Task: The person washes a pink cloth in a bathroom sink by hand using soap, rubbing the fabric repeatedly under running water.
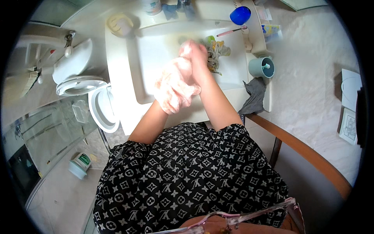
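Over the white washbasin [152, 44] both my hands are together on a wet, pale pink cloth [175, 87]. My left hand [185, 65] is largely covered by the cloth, which drapes over that wrist and forearm. My right hand [199, 52] is closed on the cloth's upper end, its fingers partly blurred by glare. Just right of my right hand, a crumpled patterned cloth [215, 54] in green, yellow and grey lies in the basin. The drain lies beyond my hands, blurred.
A blue cup [240, 15], a pink-handled brush [229, 32] and a teal cup [261, 67] are on the right. A grey cloth [254, 95] hangs over the counter's near right edge. A soap dish [119, 25] sits at the far left corner; the toilet [105, 108] is left.
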The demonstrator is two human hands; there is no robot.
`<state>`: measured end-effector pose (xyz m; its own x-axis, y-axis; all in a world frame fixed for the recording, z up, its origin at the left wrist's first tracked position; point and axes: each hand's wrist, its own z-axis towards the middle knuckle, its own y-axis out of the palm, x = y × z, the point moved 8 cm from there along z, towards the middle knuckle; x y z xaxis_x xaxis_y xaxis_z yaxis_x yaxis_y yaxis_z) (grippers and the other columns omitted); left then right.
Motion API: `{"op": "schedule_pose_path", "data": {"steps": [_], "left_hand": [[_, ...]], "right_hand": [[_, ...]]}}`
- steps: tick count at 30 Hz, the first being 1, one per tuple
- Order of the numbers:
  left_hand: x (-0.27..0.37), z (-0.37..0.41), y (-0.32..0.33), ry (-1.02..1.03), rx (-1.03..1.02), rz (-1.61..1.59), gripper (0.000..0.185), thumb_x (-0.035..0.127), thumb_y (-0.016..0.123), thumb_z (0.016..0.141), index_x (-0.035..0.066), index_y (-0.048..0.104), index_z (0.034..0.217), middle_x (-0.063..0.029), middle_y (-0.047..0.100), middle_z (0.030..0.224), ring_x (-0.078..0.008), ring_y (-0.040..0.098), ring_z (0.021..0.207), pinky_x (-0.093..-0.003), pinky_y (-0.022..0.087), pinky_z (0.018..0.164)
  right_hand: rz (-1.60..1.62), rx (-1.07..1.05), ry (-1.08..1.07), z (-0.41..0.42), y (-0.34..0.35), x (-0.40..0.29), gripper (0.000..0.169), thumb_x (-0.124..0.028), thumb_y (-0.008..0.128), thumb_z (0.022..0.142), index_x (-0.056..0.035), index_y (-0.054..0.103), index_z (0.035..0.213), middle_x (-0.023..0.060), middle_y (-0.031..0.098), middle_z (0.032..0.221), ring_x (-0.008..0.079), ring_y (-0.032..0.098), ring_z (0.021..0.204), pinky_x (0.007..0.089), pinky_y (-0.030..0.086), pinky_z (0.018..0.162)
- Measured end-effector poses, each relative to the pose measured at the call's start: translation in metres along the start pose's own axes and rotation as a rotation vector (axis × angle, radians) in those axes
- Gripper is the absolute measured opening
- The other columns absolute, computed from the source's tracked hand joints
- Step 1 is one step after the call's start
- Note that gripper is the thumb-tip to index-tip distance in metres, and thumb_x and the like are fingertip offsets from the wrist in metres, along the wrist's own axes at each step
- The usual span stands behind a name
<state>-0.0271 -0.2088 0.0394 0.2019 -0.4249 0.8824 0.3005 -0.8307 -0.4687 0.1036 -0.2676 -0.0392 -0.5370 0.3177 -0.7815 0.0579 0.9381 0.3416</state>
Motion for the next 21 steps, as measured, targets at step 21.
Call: {"op": "schedule_pose_path", "data": {"steps": [21], "left_hand": [[-0.020, 0.032, 0.001, 0.125, 0.071, -0.616, 0.030, 0.016, 0.058, 0.083, 0.006, 0.056, 0.112, -0.0087, 0.057, 0.110, -0.0234, 0.054, 0.100, -0.0323, 0.039, 0.095]], "right_hand": [[-0.182, -0.101, 0.071, -0.010, -0.011, 0.053, 0.052, -0.048, 0.056, 0.085, -0.0020, 0.057, 0.109, 0.0184, 0.056, 0.116, 0.0303, 0.055, 0.103, 0.0453, 0.046, 0.087]]}}
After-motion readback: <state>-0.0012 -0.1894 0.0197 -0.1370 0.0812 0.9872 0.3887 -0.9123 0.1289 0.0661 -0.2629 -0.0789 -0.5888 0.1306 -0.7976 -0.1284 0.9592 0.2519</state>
